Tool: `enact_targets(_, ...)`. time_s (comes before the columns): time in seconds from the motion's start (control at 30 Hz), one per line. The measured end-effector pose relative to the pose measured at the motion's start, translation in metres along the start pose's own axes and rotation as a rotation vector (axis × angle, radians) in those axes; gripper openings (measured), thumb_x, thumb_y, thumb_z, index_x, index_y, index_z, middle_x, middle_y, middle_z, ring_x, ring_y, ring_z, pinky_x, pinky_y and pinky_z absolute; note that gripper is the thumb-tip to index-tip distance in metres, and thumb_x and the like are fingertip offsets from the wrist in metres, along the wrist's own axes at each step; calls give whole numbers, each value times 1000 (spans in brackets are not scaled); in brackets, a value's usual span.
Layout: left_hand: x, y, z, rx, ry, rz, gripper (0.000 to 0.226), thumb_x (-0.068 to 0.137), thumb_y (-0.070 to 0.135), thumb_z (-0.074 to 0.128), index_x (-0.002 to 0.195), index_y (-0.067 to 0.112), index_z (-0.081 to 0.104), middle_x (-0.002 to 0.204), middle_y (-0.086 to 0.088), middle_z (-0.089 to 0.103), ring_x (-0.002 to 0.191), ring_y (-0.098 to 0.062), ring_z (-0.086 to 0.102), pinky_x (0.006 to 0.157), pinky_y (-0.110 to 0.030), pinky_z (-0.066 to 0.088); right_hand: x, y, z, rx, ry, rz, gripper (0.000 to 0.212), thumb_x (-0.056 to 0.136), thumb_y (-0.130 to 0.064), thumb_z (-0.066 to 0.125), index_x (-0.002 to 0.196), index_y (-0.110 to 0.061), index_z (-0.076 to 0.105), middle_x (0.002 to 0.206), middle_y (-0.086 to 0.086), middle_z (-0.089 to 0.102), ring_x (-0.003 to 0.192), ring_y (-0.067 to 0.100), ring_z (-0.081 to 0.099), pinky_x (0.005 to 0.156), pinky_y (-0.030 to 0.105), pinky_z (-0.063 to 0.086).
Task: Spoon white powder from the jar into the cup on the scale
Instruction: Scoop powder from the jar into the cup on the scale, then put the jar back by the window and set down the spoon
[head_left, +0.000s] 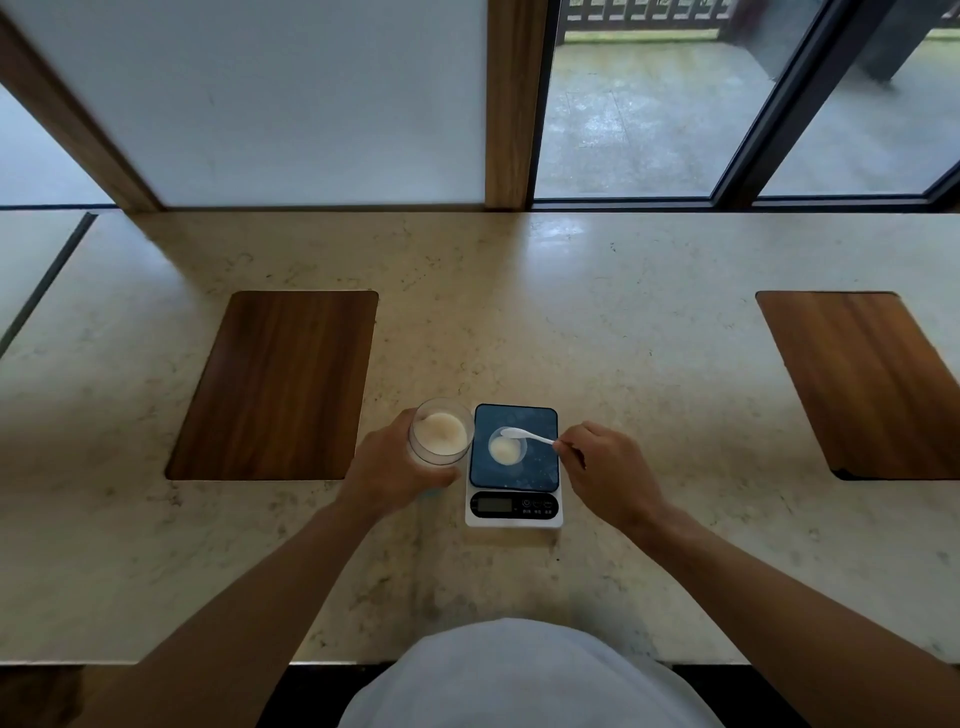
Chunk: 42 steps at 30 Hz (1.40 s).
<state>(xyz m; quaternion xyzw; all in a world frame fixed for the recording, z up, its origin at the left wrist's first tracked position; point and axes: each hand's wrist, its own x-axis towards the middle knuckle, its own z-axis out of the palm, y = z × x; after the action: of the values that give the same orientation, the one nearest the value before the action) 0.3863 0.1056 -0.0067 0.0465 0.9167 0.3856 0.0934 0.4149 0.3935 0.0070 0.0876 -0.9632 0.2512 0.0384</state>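
Observation:
A clear jar with white powder in it stands just left of the scale. My left hand wraps around its near side. On the scale's dark blue platform sits a small clear cup holding some powder. My right hand pinches the handle end of a white spoon, whose bowl hangs over the cup's far rim. Whether the spoon carries powder I cannot tell. The scale's display faces me, its reading unreadable.
The scale stands on a pale marble counter. Two dark wooden inlays are set into it, one at the left and one at the far right. Glass panels and a window frame rise behind the counter's far edge.

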Motion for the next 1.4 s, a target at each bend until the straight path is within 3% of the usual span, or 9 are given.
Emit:
enact_targets(0.17,1,0,2,-8,4,10,89,60,57,88,137,31,52,119,14,67,103,-8,64,90,-34,58,6,0,3,197,18,369,19,93,-24,63,82,-15,75,64,-6,66,56,9,59,54,25,49)
enact_targets(0.27,4,3,1,-18,-1,15,88,61,59,87,136,31,53,120,14,67,105,-9,64,92,-35,58,9,1,2,439,-45,574,22,93,-26,62,76,-18,74,61,-1,67,54,14,60,57,33,52)
enact_targets(0.47,16,12,-9,-34,48,20,86,59,63,84,134,32,54,114,15,68,99,-7,66,85,-29,58,21,-7,-6,843,-106,762,20,96,-19,60,85,-8,72,63,5,65,55,15,56,55,28,44)
enact_targets(0.63,31,14,-17,-34,52,35,86,59,63,84,134,33,53,112,17,67,97,-5,66,84,-26,58,41,-19,-8,1006,-158,802,19,97,-17,58,95,-4,72,72,8,72,64,20,65,65,35,47)
enact_targets(0.87,64,13,-32,-62,77,10,86,58,63,85,131,31,55,111,16,67,98,-9,67,85,-30,59,88,-35,-2,1097,-189,818,16,96,-12,59,97,0,69,82,13,77,67,21,70,58,29,49)
enact_targets(1.03,98,7,-47,-102,107,-11,82,60,55,89,131,29,58,114,13,68,102,-10,67,90,-35,59,128,-49,13,1107,-234,827,16,96,-16,59,98,-5,70,81,8,78,69,19,71,66,32,49)
enact_targets(1.2,133,4,-61,-106,103,-1,79,65,47,90,134,26,56,120,9,66,108,-13,64,95,-40,57,169,-60,25,1063,-204,858,12,90,-15,66,93,-8,75,78,7,70,68,18,60,64,31,47)
enact_targets(1.4,180,-7,-72,-80,168,-53,79,60,55,86,127,27,57,112,13,67,101,-9,65,90,-40,58,229,-62,41,989,-142,936,12,82,-13,76,92,-9,78,61,-5,52,57,15,44,56,28,42)
